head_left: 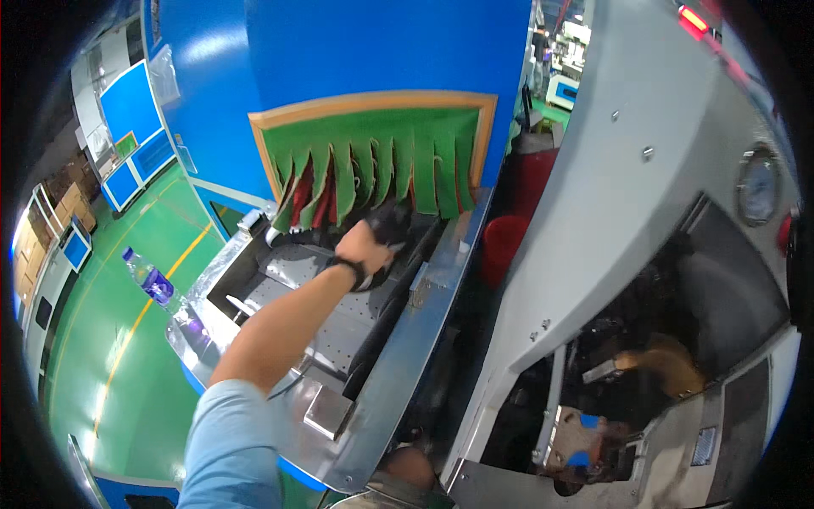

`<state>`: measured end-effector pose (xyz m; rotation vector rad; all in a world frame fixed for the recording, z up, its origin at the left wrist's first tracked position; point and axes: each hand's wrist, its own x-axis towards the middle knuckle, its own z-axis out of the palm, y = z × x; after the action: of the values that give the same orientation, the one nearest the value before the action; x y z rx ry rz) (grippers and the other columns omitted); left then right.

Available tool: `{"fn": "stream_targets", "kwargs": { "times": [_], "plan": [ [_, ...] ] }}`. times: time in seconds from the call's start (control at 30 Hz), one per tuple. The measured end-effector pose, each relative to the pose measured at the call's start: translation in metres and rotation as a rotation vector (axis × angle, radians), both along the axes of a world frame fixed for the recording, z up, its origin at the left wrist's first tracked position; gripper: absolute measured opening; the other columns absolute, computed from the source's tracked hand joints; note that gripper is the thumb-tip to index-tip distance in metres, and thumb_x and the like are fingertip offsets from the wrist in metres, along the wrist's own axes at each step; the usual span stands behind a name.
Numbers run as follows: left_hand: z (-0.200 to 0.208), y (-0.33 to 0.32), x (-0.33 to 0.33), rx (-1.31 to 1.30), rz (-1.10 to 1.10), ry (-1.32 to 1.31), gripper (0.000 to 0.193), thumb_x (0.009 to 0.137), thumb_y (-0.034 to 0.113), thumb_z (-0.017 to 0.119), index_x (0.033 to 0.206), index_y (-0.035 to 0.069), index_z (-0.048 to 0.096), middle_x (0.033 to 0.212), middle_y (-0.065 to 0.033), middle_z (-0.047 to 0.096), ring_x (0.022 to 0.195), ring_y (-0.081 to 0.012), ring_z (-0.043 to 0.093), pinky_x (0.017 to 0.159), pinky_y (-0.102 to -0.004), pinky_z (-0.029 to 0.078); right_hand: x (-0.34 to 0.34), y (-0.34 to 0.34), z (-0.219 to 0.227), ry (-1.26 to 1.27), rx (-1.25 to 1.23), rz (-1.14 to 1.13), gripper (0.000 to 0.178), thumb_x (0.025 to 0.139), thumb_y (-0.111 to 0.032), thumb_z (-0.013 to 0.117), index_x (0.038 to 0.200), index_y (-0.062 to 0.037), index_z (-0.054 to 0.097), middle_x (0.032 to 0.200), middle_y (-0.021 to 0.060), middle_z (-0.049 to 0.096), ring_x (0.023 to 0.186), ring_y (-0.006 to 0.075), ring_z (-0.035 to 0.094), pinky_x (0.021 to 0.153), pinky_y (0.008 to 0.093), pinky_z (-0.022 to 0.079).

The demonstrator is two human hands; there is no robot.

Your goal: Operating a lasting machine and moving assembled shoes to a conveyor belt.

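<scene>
My left hand [366, 247], a black band round its wrist, reaches across a metal conveyor trough [437, 293] toward a green strip curtain [373, 127]. Its fingers are closed on a black object [390, 222] at the curtain's lower edge; blur and the hand hide its exact kind. A perforated grey plate [335, 318] lies under my forearm. Red shows between several of the hanging strips. At the lower edge a blurred skin-coloured shape [409, 467] may be my right hand, but no fingers can be made out.
The curtain hangs in an orange-framed opening of a blue machine [373, 51]. On the trough's left rim stands a clear bottle [157, 284] with a purple label. To the right are a red bin [506, 242] and a grey machine [593, 204]. Green floor [110, 322] lies left.
</scene>
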<state>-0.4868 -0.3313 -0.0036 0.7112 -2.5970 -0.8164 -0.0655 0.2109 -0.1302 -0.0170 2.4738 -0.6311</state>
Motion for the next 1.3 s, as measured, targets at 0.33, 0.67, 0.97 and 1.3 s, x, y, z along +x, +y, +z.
{"fn": "stream_targets", "kwargs": {
  "times": [0.33, 0.67, 0.97, 1.3],
  "plan": [
    [0.056, 0.096, 0.376, 1.467, -0.3, 0.248, 0.07, 0.075, 0.016, 0.081, 0.134, -0.004, 0.048, 0.121, -0.0113, 0.063, 0.107, -0.0205, 0.063, 0.095, -0.0352, 0.05, -0.037, -0.127, 0.135, 0.453, -1.089, 0.003, 0.062, 0.096, -0.036, 0.063, 0.144, -0.001, 0.046, 0.14, 0.0207, 0.052, 0.12, 0.0333, 0.055, 0.101, 0.0426, 0.045],
    [-0.005, 0.29, 0.449, 1.176, -0.385, -0.106, 0.049, 0.091, 0.034, 0.068, 0.122, -0.002, 0.055, 0.119, -0.0124, 0.066, 0.104, -0.0293, 0.066, 0.09, -0.0407, 0.052, 0.031, -0.113, 0.169, 0.607, -1.081, -0.317, 0.095, 0.082, -0.031, 0.077, 0.152, 0.0048, 0.024, 0.147, 0.0275, 0.038, 0.133, 0.0385, 0.043, 0.107, 0.0466, 0.037],
    [0.007, 0.301, 0.439, 0.164, -0.936, 0.23, 0.024, 0.088, 0.02, 0.055, 0.07, 0.006, 0.055, 0.068, -0.0126, 0.061, 0.065, -0.0348, 0.063, 0.064, -0.0451, 0.053, 0.017, -0.042, 0.142, 0.281, -1.383, -0.438, 0.077, 0.085, -0.023, 0.063, 0.15, 0.0034, 0.032, 0.136, 0.0127, 0.054, 0.115, 0.0252, 0.058, 0.101, 0.038, 0.047],
    [-0.024, 0.294, 0.389, 1.799, -0.402, -0.513, 0.035, 0.103, 0.03, 0.044, 0.102, -0.002, 0.059, 0.09, -0.015, 0.065, 0.088, -0.028, 0.064, 0.083, -0.0426, 0.051, -0.114, 0.006, 0.314, 0.681, -0.845, -0.057, 0.085, 0.08, -0.008, 0.075, 0.151, 0.0051, 0.03, 0.142, 0.015, 0.05, 0.124, 0.0173, 0.05, 0.108, 0.0314, 0.037]
  ]
}}
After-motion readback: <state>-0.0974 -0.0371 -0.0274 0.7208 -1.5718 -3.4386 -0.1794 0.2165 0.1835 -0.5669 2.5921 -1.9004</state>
